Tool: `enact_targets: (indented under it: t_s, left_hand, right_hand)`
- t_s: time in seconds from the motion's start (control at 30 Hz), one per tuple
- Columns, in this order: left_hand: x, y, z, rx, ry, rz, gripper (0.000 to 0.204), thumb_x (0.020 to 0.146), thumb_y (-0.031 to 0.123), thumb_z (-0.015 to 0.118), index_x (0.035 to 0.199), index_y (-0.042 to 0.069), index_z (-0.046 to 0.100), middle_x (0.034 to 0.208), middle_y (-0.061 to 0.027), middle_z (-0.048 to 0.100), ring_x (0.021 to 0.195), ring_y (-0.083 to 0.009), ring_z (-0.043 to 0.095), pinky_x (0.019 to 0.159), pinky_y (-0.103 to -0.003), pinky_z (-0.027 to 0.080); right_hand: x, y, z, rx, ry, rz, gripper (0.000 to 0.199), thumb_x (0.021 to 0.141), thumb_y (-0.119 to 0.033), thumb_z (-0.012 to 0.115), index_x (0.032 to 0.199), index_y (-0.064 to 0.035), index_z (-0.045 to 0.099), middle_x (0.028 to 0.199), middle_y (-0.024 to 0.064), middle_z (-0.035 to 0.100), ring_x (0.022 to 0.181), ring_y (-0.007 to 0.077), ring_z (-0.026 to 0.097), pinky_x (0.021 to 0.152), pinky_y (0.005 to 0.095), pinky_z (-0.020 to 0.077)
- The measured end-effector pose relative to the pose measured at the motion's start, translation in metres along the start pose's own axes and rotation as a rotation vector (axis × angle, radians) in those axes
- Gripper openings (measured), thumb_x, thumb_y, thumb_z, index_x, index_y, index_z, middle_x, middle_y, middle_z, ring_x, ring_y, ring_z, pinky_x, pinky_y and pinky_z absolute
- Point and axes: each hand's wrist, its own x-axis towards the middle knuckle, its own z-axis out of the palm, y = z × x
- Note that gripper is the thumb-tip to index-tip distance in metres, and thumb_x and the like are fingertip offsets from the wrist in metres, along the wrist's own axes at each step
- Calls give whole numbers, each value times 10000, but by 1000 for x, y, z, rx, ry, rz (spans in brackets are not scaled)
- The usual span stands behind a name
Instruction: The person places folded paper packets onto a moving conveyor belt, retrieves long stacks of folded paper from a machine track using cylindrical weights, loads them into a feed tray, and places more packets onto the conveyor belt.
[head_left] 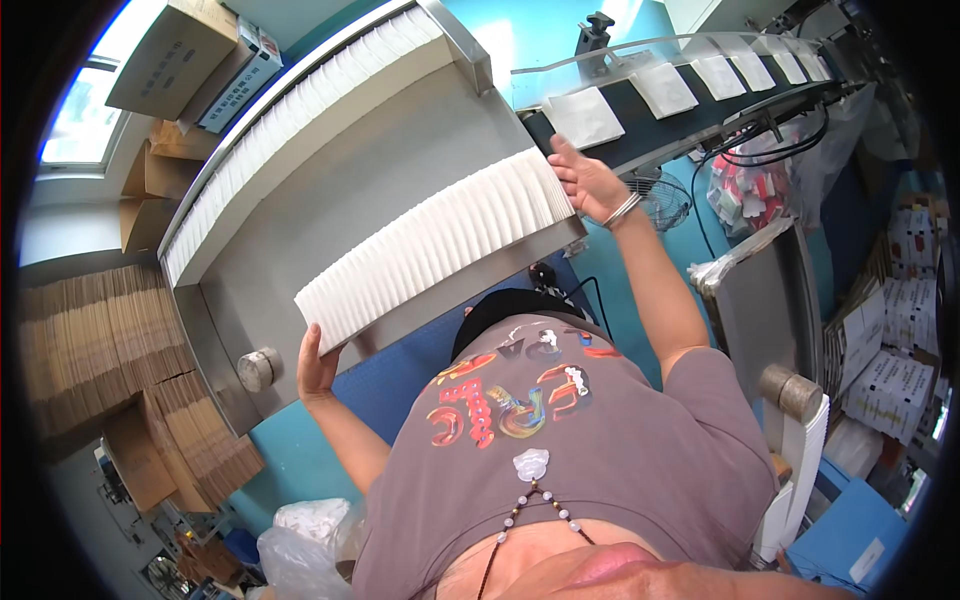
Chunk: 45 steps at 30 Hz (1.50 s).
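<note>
A long row of folded white paper napkins [440, 245] stands on edge, packed tight, along the near side of a metal tray [330, 185]. At the row's left end is my left hand [318, 368], its thumb up against the end napkin and its other fingers partly hidden underneath. My right hand [590, 185] presses the row's right end, palm turned inward and some fingers curled, with a metal bangle on the wrist. Between them the two hands clasp the row. A second row of napkins [300, 125] lines the tray's far curved side.
Flat napkins [665, 92] lie spaced out on a dark conveyor belt [640, 140] at the upper right. A round weight [258, 368] sits at the tray's left corner. Stacked flat cardboard [100, 340] stands at left, and a plastic bag of colourful packets [750, 185] hangs at right.
</note>
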Motion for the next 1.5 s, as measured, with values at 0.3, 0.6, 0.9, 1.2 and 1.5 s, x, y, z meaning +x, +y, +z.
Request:
enact_targets:
  t_s: [0.3, 0.6, 0.9, 1.2, 1.5]
  left_hand:
    - [1, 1, 3, -12, -3, -4, 619, 916, 340, 550, 1368, -21, 332, 1335, -154, 452, 1228, -300, 438, 1018, -471, 358]
    - [-1, 0, 12, 8, 23, 11, 714, 868, 389, 600, 1354, -63, 337, 1330, -167, 445, 1221, -282, 438, 1018, -426, 351]
    - [-1, 2, 9, 16, 1, 12, 668, 896, 367, 569, 1360, -48, 331, 1335, -159, 445, 1222, -285, 439, 1019, -443, 355]
    - [-2, 1, 9, -9, -8, 9, 656, 894, 353, 574, 1357, -46, 337, 1326, -160, 453, 1215, -284, 446, 1015, -442, 361]
    - [2, 1, 20, -5, -12, -5, 676, 875, 357, 599, 1343, -64, 352, 1323, -168, 450, 1218, -278, 443, 1026, -423, 354]
  right_hand:
    - [-7, 2, 21, -580, 95, -230, 409, 895, -339, 600, 1061, 35, 612, 938, 105, 663, 905, 180, 636, 761, 282, 498]
    - [16, 8, -13, 306, 125, 112, 621, 904, -460, 544, 1222, 60, 424, 1115, 169, 578, 985, 268, 593, 803, 413, 535]
    - [-15, 5, 41, -299, 27, -126, 464, 897, -381, 607, 1116, 28, 590, 981, 52, 644, 865, 91, 591, 769, 245, 477]
    - [17, 10, -2, -659, 438, -371, 305, 937, -234, 502, 1080, 16, 602, 946, 79, 643, 855, 147, 610, 772, 271, 486]
    - [-17, 11, 34, 1, -96, -120, 608, 871, -470, 601, 1150, 65, 524, 1064, 129, 616, 933, 173, 614, 799, 275, 505]
